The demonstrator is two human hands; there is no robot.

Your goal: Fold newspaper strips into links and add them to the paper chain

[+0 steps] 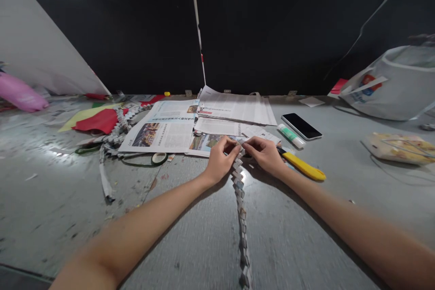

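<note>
"Where's the folded paper chain [239,190]?"
"Its top end is pinched between the fingertips of the left hand [222,158] and right hand [265,156]; the rest trails down the table [204,235] between the forearms, toward the person."

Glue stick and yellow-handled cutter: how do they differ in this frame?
The glue stick is white and green, while the cutter has a yellow handle. The glue stick is a short, straight cylinder; the cutter is longer, with a curved handle. The glue stick lies fully in view, but the cutter's far end is partly hidden by the right hand. Both lie on the grey table, beyond the right forearm.
</note>
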